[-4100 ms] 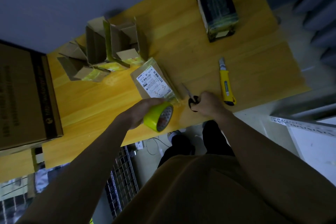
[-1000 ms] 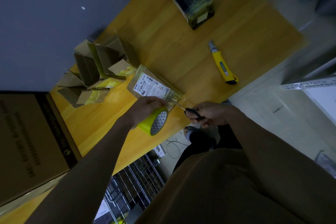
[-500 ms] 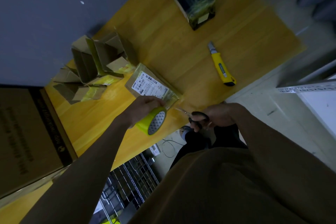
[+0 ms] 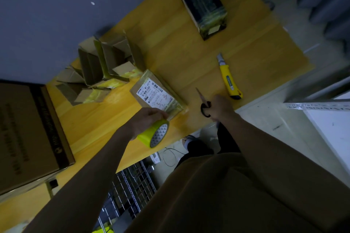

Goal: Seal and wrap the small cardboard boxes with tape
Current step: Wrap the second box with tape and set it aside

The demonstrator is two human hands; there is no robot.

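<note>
Labelled box (image 4: 158,94) lay on table (image 4: 170,58), near its front edge. Left hand (image 4: 145,120) gripped tape roll (image 4: 154,135) against box's near end. Right hand (image 4: 219,107) clasped scissors (image 4: 204,104) right of box. Risk: cut tape tail curling onto itself; blades nicking box.

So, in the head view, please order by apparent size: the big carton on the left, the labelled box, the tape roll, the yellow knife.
1. Big carton, though it is nearer the camera.
2. Labelled box.
3. Tape roll and yellow knife: too alike to rank.
</note>
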